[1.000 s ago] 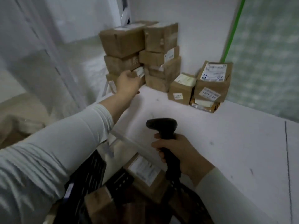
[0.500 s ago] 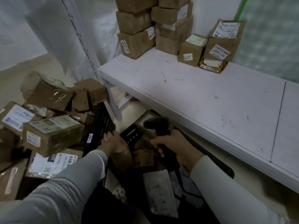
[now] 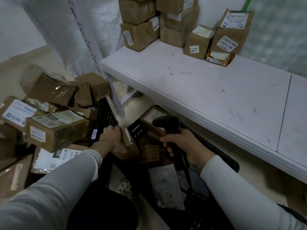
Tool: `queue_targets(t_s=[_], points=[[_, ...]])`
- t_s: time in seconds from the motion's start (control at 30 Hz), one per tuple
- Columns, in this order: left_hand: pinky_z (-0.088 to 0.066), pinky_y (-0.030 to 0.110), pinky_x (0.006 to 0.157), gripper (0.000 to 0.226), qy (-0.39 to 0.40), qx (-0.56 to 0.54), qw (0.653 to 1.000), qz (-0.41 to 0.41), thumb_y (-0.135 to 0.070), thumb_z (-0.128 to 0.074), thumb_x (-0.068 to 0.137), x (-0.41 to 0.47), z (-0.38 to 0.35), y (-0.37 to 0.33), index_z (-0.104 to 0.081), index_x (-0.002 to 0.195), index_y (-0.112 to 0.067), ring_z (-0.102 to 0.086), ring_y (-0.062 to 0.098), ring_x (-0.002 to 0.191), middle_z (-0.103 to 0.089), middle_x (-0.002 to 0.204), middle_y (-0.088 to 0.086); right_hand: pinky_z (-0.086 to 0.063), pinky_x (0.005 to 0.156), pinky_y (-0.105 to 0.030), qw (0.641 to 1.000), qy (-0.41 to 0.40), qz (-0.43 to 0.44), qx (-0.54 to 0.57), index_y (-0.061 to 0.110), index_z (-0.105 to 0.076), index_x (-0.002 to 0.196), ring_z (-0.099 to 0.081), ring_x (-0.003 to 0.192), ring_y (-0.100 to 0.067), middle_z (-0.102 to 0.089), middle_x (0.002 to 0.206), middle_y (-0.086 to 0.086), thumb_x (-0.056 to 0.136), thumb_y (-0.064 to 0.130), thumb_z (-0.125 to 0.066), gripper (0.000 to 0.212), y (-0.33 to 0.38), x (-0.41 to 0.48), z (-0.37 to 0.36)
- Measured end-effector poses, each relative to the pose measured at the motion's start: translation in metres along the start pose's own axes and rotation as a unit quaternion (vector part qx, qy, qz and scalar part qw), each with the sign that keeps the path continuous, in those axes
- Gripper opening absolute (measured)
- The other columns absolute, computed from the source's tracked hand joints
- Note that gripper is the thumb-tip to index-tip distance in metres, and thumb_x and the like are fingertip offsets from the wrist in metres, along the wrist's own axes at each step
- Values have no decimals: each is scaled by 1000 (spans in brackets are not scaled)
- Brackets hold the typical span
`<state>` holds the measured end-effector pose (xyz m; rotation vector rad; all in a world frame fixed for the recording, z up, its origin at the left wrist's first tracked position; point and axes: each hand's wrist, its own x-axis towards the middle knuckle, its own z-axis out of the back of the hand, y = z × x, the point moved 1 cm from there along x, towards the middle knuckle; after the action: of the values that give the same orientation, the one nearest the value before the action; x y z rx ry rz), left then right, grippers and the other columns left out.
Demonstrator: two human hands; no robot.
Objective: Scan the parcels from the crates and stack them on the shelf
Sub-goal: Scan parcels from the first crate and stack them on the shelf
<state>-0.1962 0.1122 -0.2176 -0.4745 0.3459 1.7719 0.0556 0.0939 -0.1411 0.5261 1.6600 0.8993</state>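
Note:
My left hand (image 3: 113, 140) grips a small brown cardboard parcel (image 3: 128, 143) inside the black crate (image 3: 221, 156) on the floor below the shelf. My right hand (image 3: 184, 145) holds the black barcode scanner (image 3: 167, 123) by its handle, its head just above the crate's parcels. The crate holds several more boxes and a white padded envelope (image 3: 166, 186). On the white shelf (image 3: 207, 90), scanned brown parcels (image 3: 141, 34) are stacked at the back left corner, with further labelled parcels (image 3: 232, 35) to their right.
A heap of brown labelled boxes (image 3: 54, 128) fills another crate at my left. A perforated metal shelf upright (image 3: 93, 52) rises between the heap and the shelf. The shelf's front edge overhangs the crate. A green pole (image 3: 246, 4) stands at the back.
My left hand left the stack on the shelf, came down into the crate and took hold of a small parcel. My view tilted down; the scanner hand lowered over the crate.

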Motion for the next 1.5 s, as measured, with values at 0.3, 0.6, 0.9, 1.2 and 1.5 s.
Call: queue_targets(t_s=[0.3, 0.6, 0.9, 1.2, 1.5], points=[[-45, 37, 97, 103, -238, -224, 930, -169, -27, -90, 44, -98, 24, 39, -38, 131, -7, -45, 24, 117, -40, 124, 7, -49, 50, -30, 996, 50, 65, 40, -2, -64, 99, -56, 46, -21, -64, 67, -16, 90, 23, -67, 27, 1, -56, -27], [-39, 22, 92, 108, -171, -200, 930, -256, -37, -81, 45, -148, 70, 30, -32, 139, -14, -49, 15, 115, -41, 128, 0, -43, 47, -24, 943, 44, 218, -249, 15, -62, 82, -51, 47, -15, -61, 61, -4, 80, 7, -75, 15, 14, -127, -21], [-39, 28, 104, 101, -149, -154, 930, -299, -8, -87, 54, -155, 97, 1, -32, 139, -13, -48, 16, 119, -45, 129, 3, -42, 64, -12, 863, -23, 298, -407, 38, -55, 76, -58, 81, -6, -62, 84, 9, 77, 17, -76, 30, 12, -163, 0], [-36, 21, 101, 99, -148, -128, 930, -310, -12, -89, 57, -155, 108, -14, -33, 139, -13, -46, 15, 119, -44, 129, 4, -36, 53, -7, 845, -38, 315, -431, 38, -49, 72, -51, 65, 4, -55, 71, 16, 77, 14, -72, 34, 22, -170, 7], [-39, 21, 94, 98, -115, -131, 936, -305, -7, -85, 61, -160, 121, -23, -29, 141, -14, -47, 14, 114, -42, 122, -2, -36, 57, -15, 846, -35, 312, -431, 38, -47, 69, -50, 63, 2, -52, 66, 16, 77, 13, -72, 37, 28, -165, 9]])
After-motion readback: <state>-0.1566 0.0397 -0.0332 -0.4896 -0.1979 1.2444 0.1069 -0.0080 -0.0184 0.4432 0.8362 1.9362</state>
